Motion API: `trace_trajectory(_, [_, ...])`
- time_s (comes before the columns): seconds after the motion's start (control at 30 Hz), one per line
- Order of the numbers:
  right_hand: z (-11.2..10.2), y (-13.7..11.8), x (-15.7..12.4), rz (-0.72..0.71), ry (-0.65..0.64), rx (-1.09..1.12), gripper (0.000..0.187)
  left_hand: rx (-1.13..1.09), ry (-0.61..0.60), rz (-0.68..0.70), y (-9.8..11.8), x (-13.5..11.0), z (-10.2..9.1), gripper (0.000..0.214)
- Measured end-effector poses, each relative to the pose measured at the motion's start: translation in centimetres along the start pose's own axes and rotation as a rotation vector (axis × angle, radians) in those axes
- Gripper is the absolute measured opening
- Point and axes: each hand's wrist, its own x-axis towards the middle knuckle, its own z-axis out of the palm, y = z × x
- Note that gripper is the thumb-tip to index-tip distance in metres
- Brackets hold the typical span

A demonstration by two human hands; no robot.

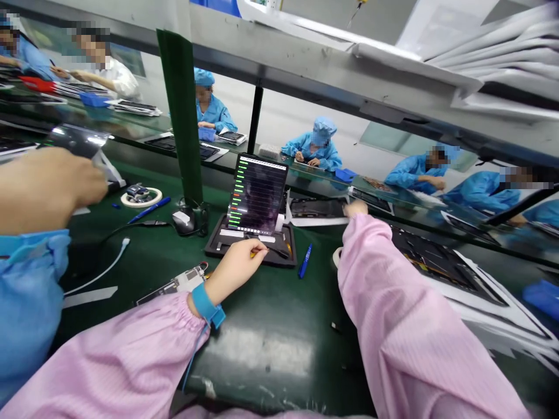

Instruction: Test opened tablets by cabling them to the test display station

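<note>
My left hand [238, 265], with a blue wrist strap [208, 304], is pinched closed at the front of a black tray [288, 256]. What its fingertips hold, if anything, I cannot make out; a thin dark strip lies right by them. Upright in the tray leans a tablet screen [257, 195], lit with a list of green and red marks. Stretched far forward, my right hand [357, 208] is at the edge of a black tablet panel [318, 207] on white paper. Its fingers are mostly hidden. A blue pen [305, 261] lies on the green mat between my arms.
At the left, a co-worker's blurred hand [52, 186] and blue sleeve reach in. Nearby are a mouse [183, 221], a tape roll [126, 201], a white cable [102, 272] and a circuit board [186, 280]. Tablet housings [441, 262] lie right. A shelf [305, 64] crosses overhead.
</note>
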Motion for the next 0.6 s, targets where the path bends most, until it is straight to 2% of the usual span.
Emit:
trace_trajectory(0.07, [-0.9,-1.2,0.1,0.037,0.002,-0.034,0.028,0.004,0.003,0.012,-0.2,-0.1,0.1,0.020])
trace_trajectory(0.13, [-2.8,-2.7,0.0,0.042,0.032,-0.063,0.022,0.001,0.006,0.019,-0.5,-0.1,0.1,0.021])
trace_trajectory(0.23, [-7.9,-3.5,-1.4,-0.035,0.205,-0.118,0.024,-0.020,0.017,0.020,-0.8,-0.1,0.0,0.021])
trace_trajectory(0.33, [-13.4,-0.6,-4.7,-0.061,0.444,-0.084,0.010,-0.069,0.048,0.005,-0.9,0.0,-0.1,0.021])
trace_trajectory(0.37, [-14.7,0.9,-6.2,-0.033,0.489,-0.029,0.004,-0.092,0.054,-0.004,-0.9,0.1,-0.1,0.021])
trace_trajectory(0.4, [-15.6,2.4,-8.0,0.024,0.491,0.069,0.011,-0.119,0.057,-0.014,-0.8,0.1,-0.2,0.022])
trace_trajectory(0.47, [-15.7,5.0,-12.2,0.234,0.391,0.397,0.018,-0.180,0.065,-0.033,-0.7,0.2,-0.3,0.022])
trace_trajectory(0.57, [-13.3,6.9,-19.2,0.527,-0.011,0.770,0.023,-0.282,0.140,-0.065,-0.6,0.4,-0.6,0.024])
trace_trajectory(0.6, [-12.3,7.0,-21.3,0.614,-0.103,0.863,0.028,-0.315,0.186,-0.072,-0.6,0.4,-0.8,0.025])
